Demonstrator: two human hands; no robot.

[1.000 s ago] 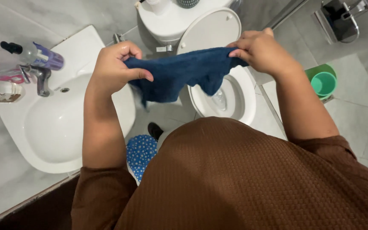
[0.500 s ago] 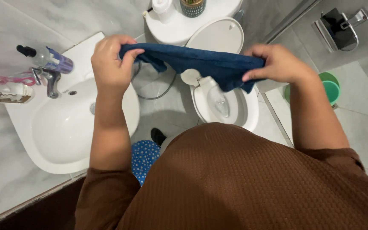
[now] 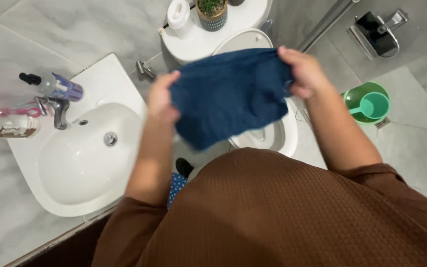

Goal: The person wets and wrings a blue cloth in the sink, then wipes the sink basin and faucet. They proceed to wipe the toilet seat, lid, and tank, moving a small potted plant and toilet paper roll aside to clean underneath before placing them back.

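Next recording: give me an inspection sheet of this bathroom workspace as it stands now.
Surface: white sink, basin bare; grey marble tiles.
Job's things: blue cloth spread between both hands above the toilet.
Clutter: bottles by the tap; potted plant on the tank; green bucket with dipper.
Hands: left hand and right hand each grip a cloth edge.
Cables: nothing seen.
Surroundings: wall holder.

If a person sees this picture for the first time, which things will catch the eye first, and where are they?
First comes the dark blue cloth, spread out in the middle between the left hand and the right hand, each holding one upper corner. Behind the cloth stands the white toilet, with a small potted plant on its tank. The white sink fills the left side, and a green bucket with a scoop stands on the floor at the right.
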